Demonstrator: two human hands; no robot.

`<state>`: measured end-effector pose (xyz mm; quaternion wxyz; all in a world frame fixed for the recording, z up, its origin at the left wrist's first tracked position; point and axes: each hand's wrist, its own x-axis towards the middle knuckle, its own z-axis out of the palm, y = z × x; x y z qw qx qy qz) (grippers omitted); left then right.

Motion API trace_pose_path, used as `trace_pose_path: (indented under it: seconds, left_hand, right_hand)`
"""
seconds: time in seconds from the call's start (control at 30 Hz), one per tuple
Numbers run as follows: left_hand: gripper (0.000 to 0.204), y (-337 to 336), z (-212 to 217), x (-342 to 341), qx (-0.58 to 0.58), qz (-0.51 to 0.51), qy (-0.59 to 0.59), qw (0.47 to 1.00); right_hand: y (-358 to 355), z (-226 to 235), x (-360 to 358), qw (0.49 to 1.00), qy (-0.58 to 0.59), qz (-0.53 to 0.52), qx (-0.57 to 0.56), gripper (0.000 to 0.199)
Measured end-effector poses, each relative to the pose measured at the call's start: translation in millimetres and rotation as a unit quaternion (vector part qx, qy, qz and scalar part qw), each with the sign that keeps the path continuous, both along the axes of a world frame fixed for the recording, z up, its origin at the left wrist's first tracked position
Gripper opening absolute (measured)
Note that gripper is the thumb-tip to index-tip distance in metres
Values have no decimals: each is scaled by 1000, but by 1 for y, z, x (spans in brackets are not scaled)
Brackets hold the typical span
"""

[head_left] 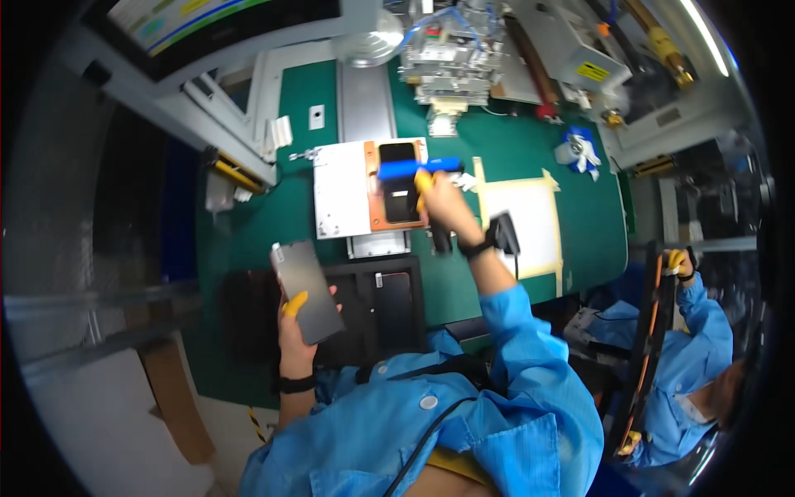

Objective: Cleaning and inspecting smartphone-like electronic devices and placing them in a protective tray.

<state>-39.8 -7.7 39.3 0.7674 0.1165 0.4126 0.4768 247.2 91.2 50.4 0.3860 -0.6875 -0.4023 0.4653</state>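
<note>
My left hand point(296, 335) grips a dark, flat smartphone point(310, 290) by its edges, tilted above a black tray, with a yellow finger cot on one finger. My right hand point(443, 203), also wearing yellow cots, closes around a blue roller point(414, 168), blurred by motion. A dark handle seems to stick out below that hand. The roller lies across another black phone point(398, 211), which sits in an orange-framed recess of a white fixture plate point(341, 190). Whether the roller touches that phone I cannot tell.
A black tray point(352, 286) holding another phone point(392, 311) is in front of the fixture. A taped white sheet point(522, 224) lies to the right on the green mat point(592, 236). Metal machinery point(455, 62) stands behind, a monitor point(215, 25) upper left. Another person point(696, 356) works at right.
</note>
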Motion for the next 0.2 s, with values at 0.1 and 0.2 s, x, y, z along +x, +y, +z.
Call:
trace_pose_path:
  seconds: [0.1,0.2]
  left_hand:
    - [39,-1,14,12,-4,15,19,1000]
    - [41,-10,25,9,-5,35,18,999]
  right_hand:
    - [80,-35,25,999,16,7,-28,36]
    - [85,-49,10,998,28,0,-48,41]
